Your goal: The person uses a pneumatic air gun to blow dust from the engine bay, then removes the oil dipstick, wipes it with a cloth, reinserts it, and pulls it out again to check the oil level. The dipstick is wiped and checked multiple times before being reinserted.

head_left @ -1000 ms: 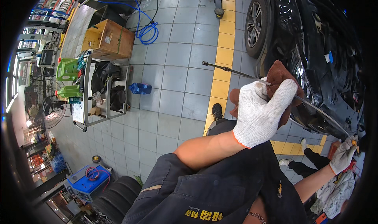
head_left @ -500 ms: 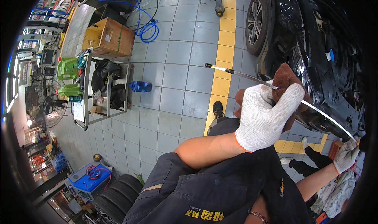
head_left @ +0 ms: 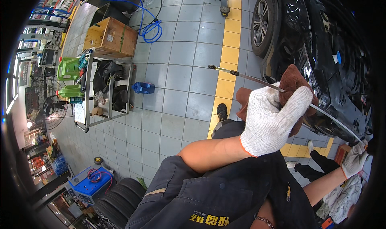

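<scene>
My left hand (head_left: 273, 118), in a white knit glove with an orange cuff edge, is closed around a brown cloth (head_left: 292, 81). The cloth is wrapped about a long, thin metal dipstick (head_left: 257, 80), whose dark-tipped end sticks out to the left above the floor. From the cloth the strip runs on, bending down to the far right. There my right hand (head_left: 354, 159), also gloved, grips its other end; the fingertips are partly lost in the dark rim of the picture. Close by on the right is a black car (head_left: 299, 36) with an exposed dark bay.
At left stands a metal cart (head_left: 110, 104) with green jugs (head_left: 68, 70) and black bags; a wooden box (head_left: 116, 38) is behind it. A blue jug (head_left: 143, 88) and blue hose (head_left: 152, 31) lie on the floor. Stacked tyres (head_left: 120, 201) are lower left. Another person's legs (head_left: 321, 160) show right.
My left hand and the cloth have shifted very slightly to the right, and a cloth fold behind the hand spreads further left. My right hand keeps its grip with only a tiny shift.
</scene>
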Tool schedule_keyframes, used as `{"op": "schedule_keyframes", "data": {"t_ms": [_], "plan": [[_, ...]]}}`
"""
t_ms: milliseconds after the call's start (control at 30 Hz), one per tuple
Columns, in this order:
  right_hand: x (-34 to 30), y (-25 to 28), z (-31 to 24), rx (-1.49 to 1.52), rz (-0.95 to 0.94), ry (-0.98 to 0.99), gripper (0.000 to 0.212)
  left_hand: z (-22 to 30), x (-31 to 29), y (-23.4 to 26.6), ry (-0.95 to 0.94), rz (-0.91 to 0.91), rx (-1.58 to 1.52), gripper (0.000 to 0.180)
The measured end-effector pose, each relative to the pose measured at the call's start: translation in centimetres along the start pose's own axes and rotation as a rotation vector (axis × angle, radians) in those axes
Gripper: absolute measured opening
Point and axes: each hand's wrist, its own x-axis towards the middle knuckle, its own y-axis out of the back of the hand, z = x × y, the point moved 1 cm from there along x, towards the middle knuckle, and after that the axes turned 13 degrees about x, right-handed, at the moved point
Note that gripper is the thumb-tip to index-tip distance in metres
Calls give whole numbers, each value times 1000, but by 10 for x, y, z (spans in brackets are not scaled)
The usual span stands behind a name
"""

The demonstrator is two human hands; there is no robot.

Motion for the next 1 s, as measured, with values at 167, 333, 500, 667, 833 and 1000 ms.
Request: {"op": "schedule_keyframes", "data": {"t_ms": [167,333,500,667,833,1000], "plan": [[1,-3,2,-16,-18,-7,24,5,1,3,-75,-33,16,20],[3,-2,1,-23,-22,-15,24,12,-3,4,-140,6,195,20],[3,3,-1,-21,-22,-26,24,8,2,4,-110,16,53,20],[3,5,-2,-2,5,11,24,3,0,5,-36,7,43,22],[5,5,-2,-41,3,28,26,1,0,5,-21,0,43,24],[6,5,0,-41,-5,21,27,2,2,6,-11,-5,80,26]]}}
